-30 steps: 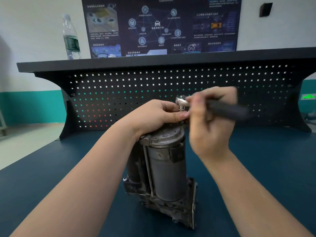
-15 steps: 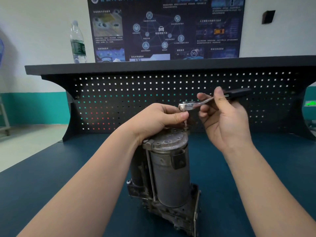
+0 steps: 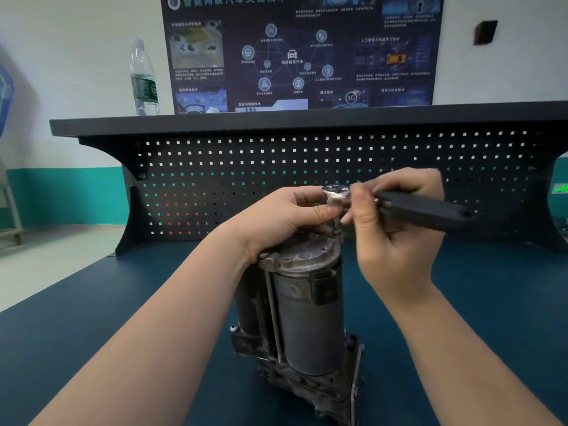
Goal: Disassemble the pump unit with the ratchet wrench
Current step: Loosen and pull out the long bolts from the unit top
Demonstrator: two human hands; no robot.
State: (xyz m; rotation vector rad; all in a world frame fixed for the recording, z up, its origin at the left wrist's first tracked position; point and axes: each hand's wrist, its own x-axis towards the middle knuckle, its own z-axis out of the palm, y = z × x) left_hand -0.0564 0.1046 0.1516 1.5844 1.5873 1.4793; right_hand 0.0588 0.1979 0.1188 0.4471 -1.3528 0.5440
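Pump unit [image 3: 304, 309] upright on table [image 3: 92, 318]. Ratchet wrench [image 3: 399, 204] handle swung rightward again since a moment ago: mid-stroke on top bolt. Left hand [image 3: 285, 219] pinching wrench head, right hand [image 3: 396, 229] gripping handle.

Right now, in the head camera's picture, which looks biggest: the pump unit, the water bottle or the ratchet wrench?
1. pump unit, clearly largest.
2. ratchet wrench and water bottle look about alike; the bottle stands much farther away on the shelf, so I won't rank them.
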